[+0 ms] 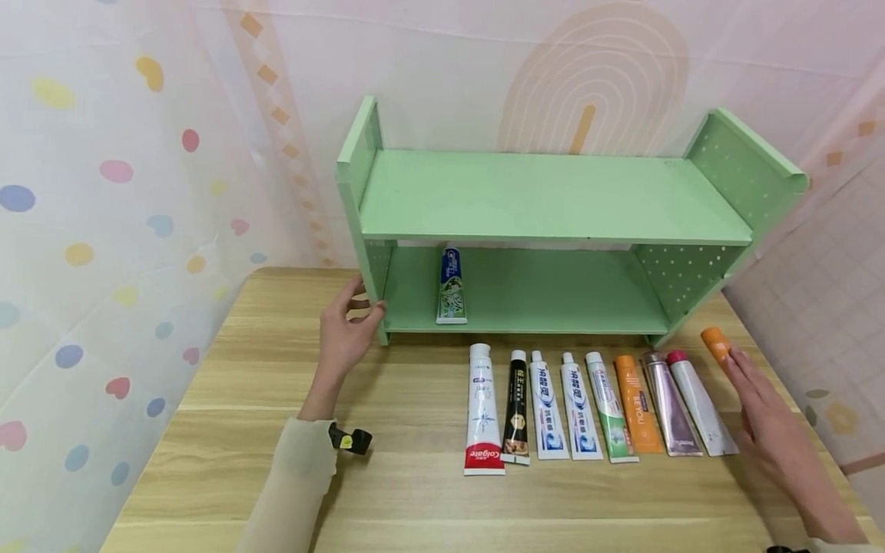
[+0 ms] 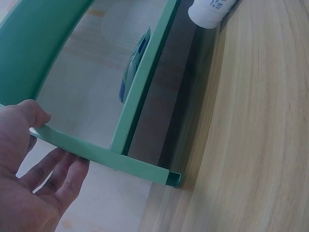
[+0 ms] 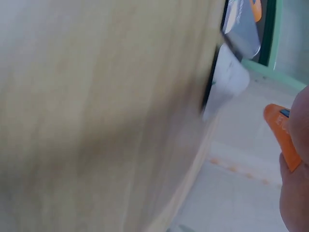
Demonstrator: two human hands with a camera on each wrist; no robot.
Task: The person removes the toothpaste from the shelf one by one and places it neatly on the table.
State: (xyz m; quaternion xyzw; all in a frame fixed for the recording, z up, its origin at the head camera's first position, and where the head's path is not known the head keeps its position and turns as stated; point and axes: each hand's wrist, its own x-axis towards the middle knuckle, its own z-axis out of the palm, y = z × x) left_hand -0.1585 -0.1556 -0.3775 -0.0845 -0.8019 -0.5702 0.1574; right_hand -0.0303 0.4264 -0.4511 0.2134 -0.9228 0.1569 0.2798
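Note:
My left hand grips the front edge of the green shelf's left side panel, thumb on one side and fingers on the other. In my right hand is an orange tube, held above the table's right side; most of it is hidden by the hand. On the lower shelf board, towards the left, lies a blue and green toothpaste tube. In front of the shelf several tubes lie in a row, from a white and red Colgate toothpaste tube to a white tube with a pink cap.
Also in the row are a black tube, an orange tube and a silvery purple tube. The shelf stands at the back of the wooden table, before a patterned cloth. The table's right edge runs close by my right hand.

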